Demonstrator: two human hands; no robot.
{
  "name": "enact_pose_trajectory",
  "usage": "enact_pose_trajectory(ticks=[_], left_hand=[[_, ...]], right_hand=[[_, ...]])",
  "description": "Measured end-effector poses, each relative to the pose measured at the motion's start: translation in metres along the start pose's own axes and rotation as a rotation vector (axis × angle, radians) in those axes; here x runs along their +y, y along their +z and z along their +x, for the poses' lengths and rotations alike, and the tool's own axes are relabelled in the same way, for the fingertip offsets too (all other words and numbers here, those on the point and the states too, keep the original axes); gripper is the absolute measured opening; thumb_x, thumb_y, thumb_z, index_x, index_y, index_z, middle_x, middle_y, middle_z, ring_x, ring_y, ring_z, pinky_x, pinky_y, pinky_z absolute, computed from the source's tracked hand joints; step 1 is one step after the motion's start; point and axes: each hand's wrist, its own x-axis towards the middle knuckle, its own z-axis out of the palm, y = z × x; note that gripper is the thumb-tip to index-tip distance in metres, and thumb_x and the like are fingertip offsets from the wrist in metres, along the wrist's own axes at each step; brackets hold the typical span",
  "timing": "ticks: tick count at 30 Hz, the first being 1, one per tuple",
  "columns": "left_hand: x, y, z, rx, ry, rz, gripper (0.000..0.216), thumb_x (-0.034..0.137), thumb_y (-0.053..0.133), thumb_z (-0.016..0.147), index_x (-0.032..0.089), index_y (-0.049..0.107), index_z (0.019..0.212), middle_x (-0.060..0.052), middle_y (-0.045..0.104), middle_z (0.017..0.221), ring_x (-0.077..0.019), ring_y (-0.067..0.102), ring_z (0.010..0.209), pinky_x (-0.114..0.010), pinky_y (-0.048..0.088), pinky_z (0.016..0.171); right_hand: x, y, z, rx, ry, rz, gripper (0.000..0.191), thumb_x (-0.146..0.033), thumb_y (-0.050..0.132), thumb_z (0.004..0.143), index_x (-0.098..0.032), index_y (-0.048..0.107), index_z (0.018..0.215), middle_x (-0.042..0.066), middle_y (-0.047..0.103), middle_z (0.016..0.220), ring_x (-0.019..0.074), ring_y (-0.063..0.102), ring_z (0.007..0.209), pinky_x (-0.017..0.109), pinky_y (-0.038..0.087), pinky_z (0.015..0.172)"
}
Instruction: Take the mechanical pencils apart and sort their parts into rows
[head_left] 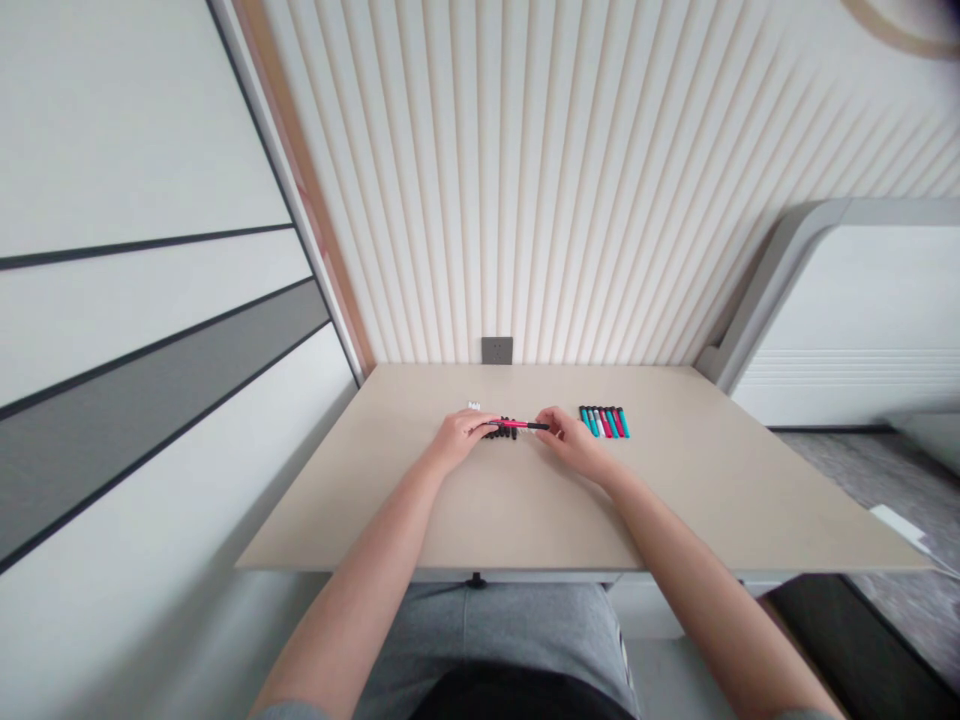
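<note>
Between my two hands, a slim pink pen with a black end [517, 424] is held level above the table. My left hand [459, 438] pinches its left end, while the fingers of my right hand [570, 440] close on the black end at the right. Below the pen lie several short black caps [504, 433], partly hidden by my left hand. Some small white pieces [473, 405] rest just behind my left hand; more pale bits by the caps are too small to name. To the right of my right hand, several teal, pink and white pens with black ends [604, 421] lie in a row.
The beige table [517, 520] reaches back to a ribbed wall with a dark socket [496, 350]. A white and grey cabinet [150, 330] stands along the left. At the right are a padded bed headboard [862, 300] and a dark seat [847, 630].
</note>
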Motion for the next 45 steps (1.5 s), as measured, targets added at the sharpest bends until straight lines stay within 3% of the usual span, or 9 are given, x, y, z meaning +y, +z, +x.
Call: enact_pose_trajectory(ticks=[2,5,9,14,22,28,33,45], left_hand=[[0.001,0.0,0.0,-0.002,-0.009,-0.002,0.02,0.033,0.059,0.09,0.021,0.072,0.099,-0.005,0.074,0.091,-0.0175,0.068,0.081,-0.029,0.053,0.077],[0.003,-0.001,0.0,-0.007,-0.029,-0.008,0.02,0.034,0.06,0.09,0.021,0.072,0.099,-0.005,0.074,0.092,-0.0178,0.069,0.082,-0.029,0.053,0.077],[0.002,0.0,0.0,-0.017,-0.053,-0.018,0.021,0.035,0.059,0.09,0.021,0.072,0.099,-0.005,0.074,0.093,-0.018,0.069,0.083,-0.029,0.053,0.077],[0.0,0.001,-0.001,-0.022,-0.077,-0.025,0.021,0.035,0.06,0.089,0.021,0.071,0.099,-0.005,0.074,0.093,-0.0172,0.068,0.083,-0.028,0.052,0.078],[-0.005,-0.002,0.002,0.042,-0.051,-0.033,0.016,0.031,0.06,0.089,0.019,0.069,0.095,-0.005,0.068,0.09,-0.0163,0.063,0.081,-0.028,0.05,0.073],[-0.004,-0.002,0.003,0.041,-0.074,-0.052,0.012,0.029,0.062,0.087,0.019,0.068,0.092,-0.005,0.063,0.092,-0.0152,0.061,0.081,-0.025,0.049,0.066],[-0.006,0.0,0.003,0.076,-0.094,-0.054,0.011,0.03,0.065,0.085,0.019,0.064,0.089,-0.003,0.061,0.09,-0.0129,0.057,0.075,-0.023,0.047,0.064],[-0.006,-0.001,0.003,0.079,-0.06,-0.068,0.008,0.025,0.064,0.085,0.019,0.061,0.089,-0.004,0.058,0.092,-0.0139,0.056,0.077,-0.026,0.048,0.068]], right_hand=[[-0.001,0.0,-0.001,-0.003,0.007,0.024,0.033,-0.043,0.052,0.088,-0.021,0.055,0.113,0.002,0.064,0.087,0.0161,0.057,0.074,0.028,0.044,0.068],[-0.002,-0.001,-0.001,-0.063,0.022,0.014,0.029,-0.043,0.045,0.091,-0.02,0.06,0.103,0.002,0.064,0.081,0.0157,0.056,0.07,0.028,0.043,0.066],[-0.003,-0.001,-0.001,-0.005,0.015,0.056,0.032,-0.043,0.053,0.087,-0.02,0.058,0.108,0.002,0.064,0.086,0.0151,0.056,0.071,0.027,0.043,0.066],[-0.004,-0.002,0.001,-0.022,0.041,0.073,0.034,-0.046,0.046,0.09,-0.018,0.065,0.086,0.001,0.062,0.072,0.0145,0.052,0.064,0.027,0.039,0.06],[-0.001,-0.004,0.004,0.069,0.028,0.174,0.031,-0.047,0.057,0.084,-0.019,0.064,0.095,0.004,0.065,0.083,0.0174,0.057,0.076,0.03,0.045,0.07],[0.002,-0.004,0.004,0.029,0.02,0.157,0.034,-0.045,0.056,0.085,-0.019,0.067,0.106,0.006,0.069,0.096,0.0185,0.06,0.082,0.032,0.046,0.075],[-0.004,-0.006,0.002,0.013,-0.001,0.135,0.032,-0.043,0.054,0.087,-0.02,0.069,0.104,0.006,0.069,0.096,0.019,0.061,0.084,0.032,0.046,0.075],[-0.002,-0.003,0.002,-0.016,-0.029,0.2,0.028,-0.038,0.055,0.086,-0.019,0.065,0.104,0.006,0.069,0.1,0.0197,0.062,0.09,0.033,0.048,0.078]])
